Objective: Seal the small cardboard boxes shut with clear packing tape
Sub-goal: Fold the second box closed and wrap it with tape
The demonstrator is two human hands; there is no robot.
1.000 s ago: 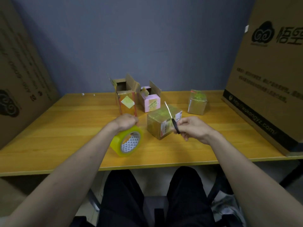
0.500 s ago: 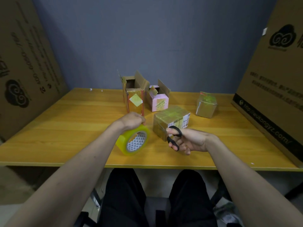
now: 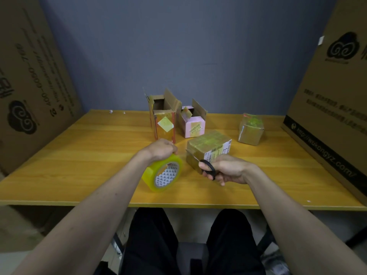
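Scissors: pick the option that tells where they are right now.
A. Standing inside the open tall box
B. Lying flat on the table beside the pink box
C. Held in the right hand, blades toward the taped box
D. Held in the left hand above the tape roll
C: the right hand grips the black handles of the scissors, blades pointing at the taped box, while the left hand holds the tape roll.

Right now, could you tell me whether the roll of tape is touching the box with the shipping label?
Apart. The head view shows bare table between the roll of tape and the box with the shipping label.
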